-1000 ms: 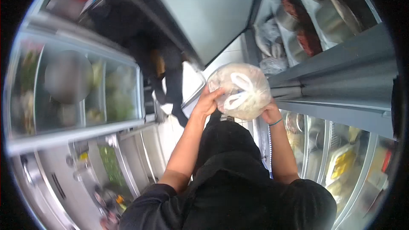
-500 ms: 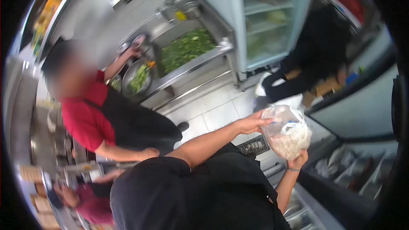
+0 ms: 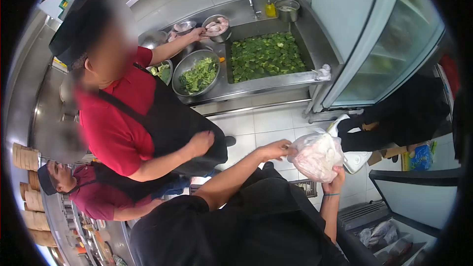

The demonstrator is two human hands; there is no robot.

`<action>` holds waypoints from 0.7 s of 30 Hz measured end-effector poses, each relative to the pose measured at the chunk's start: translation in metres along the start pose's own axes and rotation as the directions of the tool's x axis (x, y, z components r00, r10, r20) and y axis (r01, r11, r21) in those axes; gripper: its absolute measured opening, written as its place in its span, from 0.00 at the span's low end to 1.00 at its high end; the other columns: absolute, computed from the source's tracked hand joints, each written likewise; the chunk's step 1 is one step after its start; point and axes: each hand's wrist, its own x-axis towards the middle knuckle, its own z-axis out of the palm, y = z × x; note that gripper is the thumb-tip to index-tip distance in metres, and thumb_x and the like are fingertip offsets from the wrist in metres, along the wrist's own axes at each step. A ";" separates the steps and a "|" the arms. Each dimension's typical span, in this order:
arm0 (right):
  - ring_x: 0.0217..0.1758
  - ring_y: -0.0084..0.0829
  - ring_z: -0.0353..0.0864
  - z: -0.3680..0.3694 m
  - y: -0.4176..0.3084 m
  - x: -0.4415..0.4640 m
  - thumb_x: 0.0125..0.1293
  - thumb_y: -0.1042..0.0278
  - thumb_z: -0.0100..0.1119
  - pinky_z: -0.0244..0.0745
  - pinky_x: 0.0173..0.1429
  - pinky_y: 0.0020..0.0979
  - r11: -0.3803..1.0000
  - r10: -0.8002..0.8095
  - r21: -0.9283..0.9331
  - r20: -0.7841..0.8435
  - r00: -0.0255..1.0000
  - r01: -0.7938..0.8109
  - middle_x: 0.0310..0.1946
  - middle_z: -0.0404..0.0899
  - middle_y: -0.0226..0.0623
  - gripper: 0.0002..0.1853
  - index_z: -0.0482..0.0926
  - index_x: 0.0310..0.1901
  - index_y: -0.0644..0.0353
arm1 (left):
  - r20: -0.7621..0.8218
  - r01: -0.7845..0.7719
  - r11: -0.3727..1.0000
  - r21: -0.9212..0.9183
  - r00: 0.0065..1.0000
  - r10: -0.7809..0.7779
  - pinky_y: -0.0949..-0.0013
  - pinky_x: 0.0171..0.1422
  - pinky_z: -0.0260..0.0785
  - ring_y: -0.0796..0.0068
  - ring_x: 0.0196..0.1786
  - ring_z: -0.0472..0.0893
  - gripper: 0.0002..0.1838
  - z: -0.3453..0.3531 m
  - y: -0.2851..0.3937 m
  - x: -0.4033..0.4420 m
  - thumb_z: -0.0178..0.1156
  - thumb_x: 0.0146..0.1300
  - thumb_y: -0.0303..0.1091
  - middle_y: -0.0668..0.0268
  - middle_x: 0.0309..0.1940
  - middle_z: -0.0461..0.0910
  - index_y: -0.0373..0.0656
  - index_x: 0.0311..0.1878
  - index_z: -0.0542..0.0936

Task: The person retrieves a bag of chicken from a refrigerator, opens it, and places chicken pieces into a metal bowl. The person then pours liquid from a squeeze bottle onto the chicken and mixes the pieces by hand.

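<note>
A clear plastic bag (image 3: 315,156) packed with pale pinkish contents, which look like raw meat, is held up in front of my body. My right hand (image 3: 335,181) grips it from below on the right side, with a thin band round the wrist. At the bag's left edge is my left hand (image 3: 274,150), fingers stretched toward the plastic and apart. Whether those fingertips touch the bag is hard to make out.
A co-worker in red (image 3: 123,123) stands at my left, one hand at a pot of meat (image 3: 217,27). Beyond are a sink (image 3: 276,84) of leafy greens and a bowl of chopped greens (image 3: 197,76). An upright glass-door fridge (image 3: 384,64) and an open chest freezer (image 3: 394,231) stand at right.
The bag has turned in my hands and its white knot no longer faces me. My left hand's grip has loosened at the bag's edge. The view has swung, and the co-worker's hand has reached the meat pot.
</note>
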 end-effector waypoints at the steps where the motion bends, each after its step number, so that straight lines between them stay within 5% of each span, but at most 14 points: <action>1: 0.69 0.50 0.74 0.013 0.003 0.008 0.54 0.65 0.60 0.69 0.75 0.47 0.998 0.004 -0.057 0.008 1.000 -0.004 0.67 0.73 0.51 0.41 0.64 0.71 0.70 | -0.147 -0.127 0.978 0.164 0.977 0.152 0.56 0.75 0.65 0.56 0.74 0.69 0.40 -0.011 0.006 -0.004 0.66 0.69 0.50 0.51 0.73 0.66 0.40 0.76 0.62; 2: 0.69 0.49 0.74 0.021 0.008 0.020 0.54 0.65 0.60 0.69 0.75 0.47 0.997 0.034 -0.066 0.029 0.999 -0.032 0.67 0.73 0.51 0.41 0.64 0.71 0.71 | -0.211 -0.239 0.962 0.134 0.941 0.263 0.60 0.78 0.61 0.57 0.75 0.67 0.39 -0.024 0.012 -0.008 0.63 0.71 0.48 0.52 0.75 0.65 0.40 0.77 0.62; 8: 0.67 0.46 0.77 0.069 0.022 0.091 0.56 0.65 0.59 0.71 0.74 0.43 0.984 0.132 -0.140 0.185 0.974 -0.107 0.64 0.76 0.51 0.37 0.67 0.68 0.73 | -0.023 -0.531 0.822 0.206 0.837 0.547 0.63 0.82 0.51 0.61 0.79 0.62 0.45 -0.057 0.085 -0.055 0.63 0.72 0.50 0.53 0.77 0.61 0.37 0.81 0.53; 12: 0.65 0.43 0.78 0.099 0.012 0.130 0.58 0.63 0.61 0.72 0.71 0.41 0.966 0.239 -0.154 0.237 0.942 -0.207 0.62 0.78 0.49 0.36 0.70 0.67 0.74 | -0.303 -0.419 0.873 0.249 0.823 0.481 0.62 0.81 0.53 0.60 0.78 0.62 0.53 -0.052 0.111 -0.056 0.71 0.64 0.52 0.48 0.76 0.61 0.33 0.79 0.52; 13: 0.63 0.42 0.80 0.101 0.011 0.144 0.58 0.62 0.62 0.74 0.70 0.40 0.960 0.261 -0.168 0.252 0.932 -0.224 0.60 0.80 0.49 0.34 0.71 0.65 0.73 | -0.410 -0.519 0.853 0.044 0.770 0.489 0.61 0.73 0.65 0.63 0.71 0.70 0.47 -0.046 0.120 -0.053 0.75 0.60 0.49 0.48 0.68 0.70 0.31 0.73 0.63; 16: 0.61 0.41 0.82 0.117 -0.005 0.173 0.58 0.62 0.62 0.75 0.69 0.39 0.918 0.345 -0.316 0.340 0.875 -0.239 0.58 0.81 0.48 0.33 0.73 0.64 0.73 | -0.457 -0.516 0.854 0.062 0.746 0.484 0.61 0.71 0.67 0.64 0.66 0.74 0.43 -0.054 0.123 -0.037 0.77 0.58 0.48 0.50 0.64 0.73 0.32 0.68 0.69; 20: 0.60 0.39 0.83 0.131 -0.025 0.207 0.58 0.61 0.63 0.76 0.67 0.37 0.874 0.443 -0.394 0.410 0.798 -0.283 0.58 0.81 0.47 0.34 0.73 0.64 0.73 | -0.512 -0.392 0.868 0.303 0.701 0.496 0.63 0.69 0.68 0.66 0.63 0.76 0.42 -0.051 0.140 -0.042 0.79 0.56 0.48 0.53 0.60 0.77 0.35 0.67 0.70; 21: 0.60 0.38 0.83 0.138 -0.032 0.212 0.58 0.59 0.64 0.76 0.67 0.37 0.859 0.465 -0.428 0.422 0.779 -0.281 0.58 0.81 0.46 0.35 0.72 0.65 0.73 | -0.540 -0.469 0.848 0.247 0.660 0.522 0.64 0.66 0.71 0.67 0.60 0.79 0.39 -0.046 0.142 -0.040 0.79 0.56 0.47 0.54 0.56 0.81 0.34 0.64 0.74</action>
